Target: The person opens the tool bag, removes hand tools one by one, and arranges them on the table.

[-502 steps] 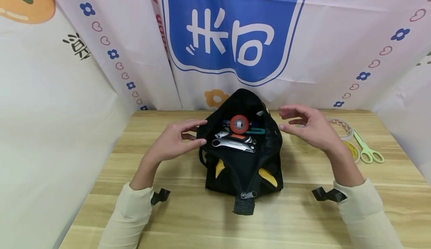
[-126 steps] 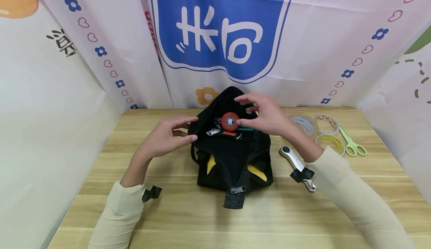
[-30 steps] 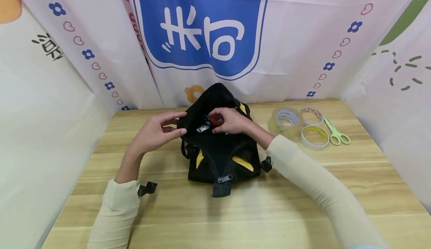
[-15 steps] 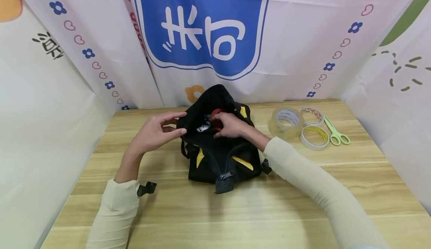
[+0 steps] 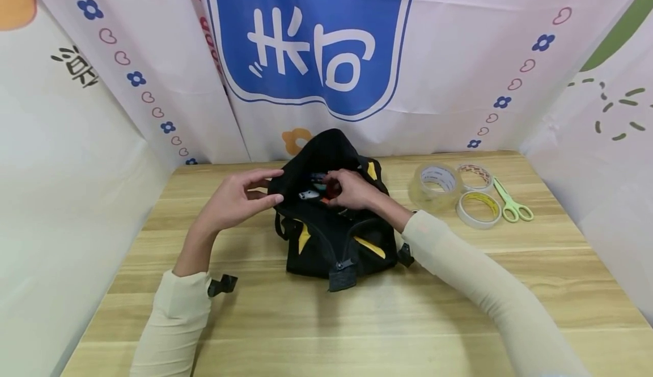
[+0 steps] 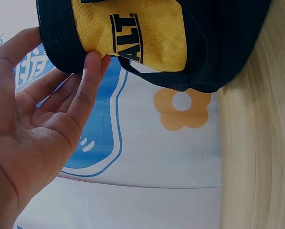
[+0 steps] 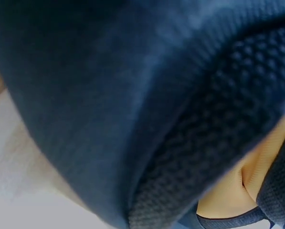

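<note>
A black tool bag [image 5: 311,255] with yellow patches stands gaping on the wooden table. My left hand [image 5: 237,198] pinches its left rim between thumb and fingers; in the left wrist view that hand [image 6: 47,114] is at the black webbing edge beside a yellow panel. Inside the mouth, my right hand [image 5: 352,190] has thumb and fingers around a red tape roll [image 5: 334,189], mostly covered by the hand. Left of it lies a utility knife [image 5: 308,194], partly visible. The right wrist view is filled by blurred bag fabric [image 7: 85,105], and no fingers show there.
Right of the bag lie a clear tape roll [image 5: 433,187], two thinner tape rolls, one with a yellow core [image 5: 478,223], and green scissors [image 5: 512,207]. A printed cloth [image 5: 449,82] hangs behind the table. The right sleeve covers part of the table.
Earlier a wrench left the bag for the table, where the right sleeve now hides it. The right hand then reached in and took hold of the red tape roll, shifting it slightly.
</note>
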Demonstrator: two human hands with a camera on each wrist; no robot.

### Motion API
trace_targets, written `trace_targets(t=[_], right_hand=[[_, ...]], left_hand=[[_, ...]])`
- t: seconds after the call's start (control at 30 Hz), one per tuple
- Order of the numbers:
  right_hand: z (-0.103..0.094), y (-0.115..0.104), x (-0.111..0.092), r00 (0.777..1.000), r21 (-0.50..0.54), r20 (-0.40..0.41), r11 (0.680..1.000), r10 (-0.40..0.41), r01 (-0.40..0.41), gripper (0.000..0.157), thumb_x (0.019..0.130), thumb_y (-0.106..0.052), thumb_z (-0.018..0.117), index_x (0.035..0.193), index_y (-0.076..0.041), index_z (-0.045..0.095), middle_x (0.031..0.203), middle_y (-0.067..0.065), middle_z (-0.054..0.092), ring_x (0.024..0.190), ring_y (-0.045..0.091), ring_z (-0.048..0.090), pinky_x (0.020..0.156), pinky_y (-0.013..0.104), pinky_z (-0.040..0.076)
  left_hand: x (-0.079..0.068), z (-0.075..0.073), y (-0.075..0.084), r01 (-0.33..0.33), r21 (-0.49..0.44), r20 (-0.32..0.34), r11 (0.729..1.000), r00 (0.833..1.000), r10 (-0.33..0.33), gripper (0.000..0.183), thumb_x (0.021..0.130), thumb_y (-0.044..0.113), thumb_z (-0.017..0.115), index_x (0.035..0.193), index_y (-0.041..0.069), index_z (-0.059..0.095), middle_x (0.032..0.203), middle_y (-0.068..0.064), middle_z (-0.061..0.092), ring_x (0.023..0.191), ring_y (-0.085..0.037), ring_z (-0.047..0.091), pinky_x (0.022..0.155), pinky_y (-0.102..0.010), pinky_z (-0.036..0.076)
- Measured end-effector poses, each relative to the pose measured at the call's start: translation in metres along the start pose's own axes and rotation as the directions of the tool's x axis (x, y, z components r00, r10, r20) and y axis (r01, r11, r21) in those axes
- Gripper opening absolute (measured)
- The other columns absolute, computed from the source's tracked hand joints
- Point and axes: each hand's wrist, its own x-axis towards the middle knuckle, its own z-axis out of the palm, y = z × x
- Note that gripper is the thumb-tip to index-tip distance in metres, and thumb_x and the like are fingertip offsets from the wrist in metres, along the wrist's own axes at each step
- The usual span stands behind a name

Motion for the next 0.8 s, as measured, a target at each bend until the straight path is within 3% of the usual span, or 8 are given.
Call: trace_targets(t=[0.1, 0.33, 0.53, 0.8], right_hand=[[0.0003, 0.0003, -0.0001, 1.0, -0.007, -0.013, 1.0, 0.007, -0.007, 0.055, 0.094, -0.01, 0.082, 0.145, -0.002, 0.062, 0.156, 0.02, 0.053, 0.129, 0.034, 0.065, 0.109, 0.045, 0.057], [-0.0014, -0.0002, -0.0018, 0.996, -0.035, -0.088, 0.999, -0.025, 0.022, 0.051, 0.093, -0.008, 0.082, 0.141, 0.001, 0.065, 0.138, 0.021, 0.064, 0.126, 0.036, 0.061, 0.108, 0.049, 0.054], [-0.0062, 0.0007, 0.001, 0.989, -0.03, -0.145, 1.0, 0.005, -0.009, 0.051, 0.092, -0.006, 0.079, 0.141, 0.001, 0.064, 0.139, 0.022, 0.061, 0.129, 0.037, 0.056, 0.112, 0.052, 0.049], [-0.0081, 0.003, 0.0055, 0.991, -0.05, -0.128, 0.997, 0.051, -0.057, 0.05, 0.096, -0.005, 0.076, 0.144, -0.001, 0.062, 0.146, 0.02, 0.061, 0.139, 0.036, 0.053, 0.118, 0.051, 0.047]], left_hand=[[-0.0003, -0.0008, 0.0, -0.002, 0.007, -0.002, 1.0, 1.0, 0.002, 0.052, 0.099, 0.012, 0.079, 0.147, 0.003, 0.064, 0.148, -0.019, 0.065, 0.124, -0.035, 0.07, 0.091, -0.017, 0.061], [-0.0009, -0.0022, -0.0007, -0.016, 0.01, -0.002, 1.0, 1.0, 0.016, 0.052, 0.099, 0.011, 0.079, 0.147, 0.002, 0.064, 0.149, -0.02, 0.065, 0.125, -0.036, 0.07, 0.091, -0.019, 0.063], [-0.0012, -0.0024, -0.0019, -0.018, 0.024, 0.0, 1.0, 1.0, 0.018, 0.051, 0.099, 0.012, 0.079, 0.147, 0.004, 0.065, 0.149, -0.019, 0.065, 0.125, -0.036, 0.07, 0.093, -0.023, 0.063], [-0.0022, -0.0027, -0.0022, -0.02, 0.038, 0.006, 0.999, 1.0, 0.02, 0.051, 0.099, 0.013, 0.079, 0.147, 0.004, 0.065, 0.149, -0.018, 0.065, 0.124, -0.035, 0.071, 0.096, -0.027, 0.063]])
